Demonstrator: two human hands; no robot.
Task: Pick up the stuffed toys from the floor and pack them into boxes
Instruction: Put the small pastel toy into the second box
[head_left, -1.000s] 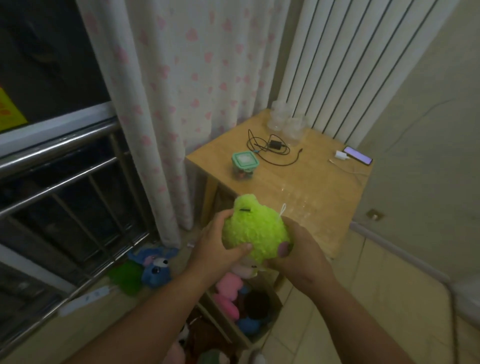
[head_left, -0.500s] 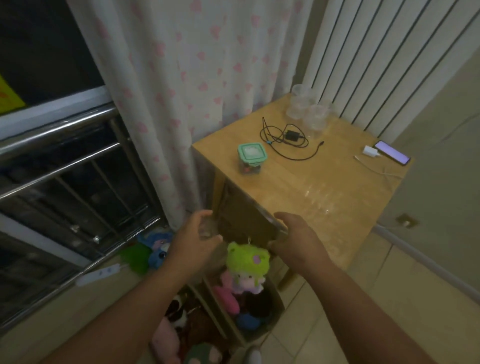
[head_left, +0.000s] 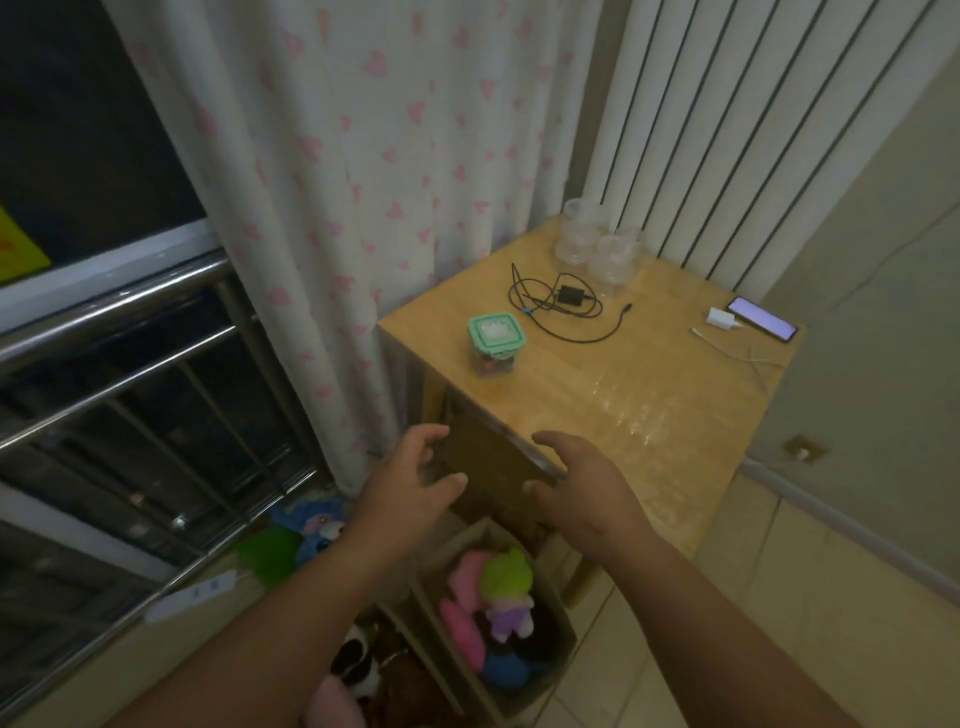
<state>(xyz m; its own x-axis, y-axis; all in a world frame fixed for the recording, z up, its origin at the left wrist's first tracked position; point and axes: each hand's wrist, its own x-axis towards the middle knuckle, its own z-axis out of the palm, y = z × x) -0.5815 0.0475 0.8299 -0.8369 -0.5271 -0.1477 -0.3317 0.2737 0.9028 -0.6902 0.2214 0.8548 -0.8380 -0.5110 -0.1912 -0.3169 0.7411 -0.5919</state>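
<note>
A green-headed stuffed toy (head_left: 506, 587) in a purple outfit lies in a cardboard box (head_left: 558, 644) on the floor, on top of pink and blue toys. A second box (head_left: 400, 670) to its left holds dark and white toys. My left hand (head_left: 410, 488) and my right hand (head_left: 582, 488) hover empty above the boxes, fingers loosely spread. A blue stuffed toy (head_left: 317, 525) and a green one (head_left: 270, 551) lie on the floor by the railing.
A wooden table (head_left: 649, 395) stands just beyond my hands, carrying a lidded jar (head_left: 496, 343), a black cable, clear cups and a phone (head_left: 761, 325). A heart-print curtain (head_left: 363, 208) hangs at the left, beside a metal railing (head_left: 130, 374). Tiled floor lies at the right.
Both hands let go of the green toy, and it dropped into the box. My hands have risen and spread apart. The view shifted left and down.
</note>
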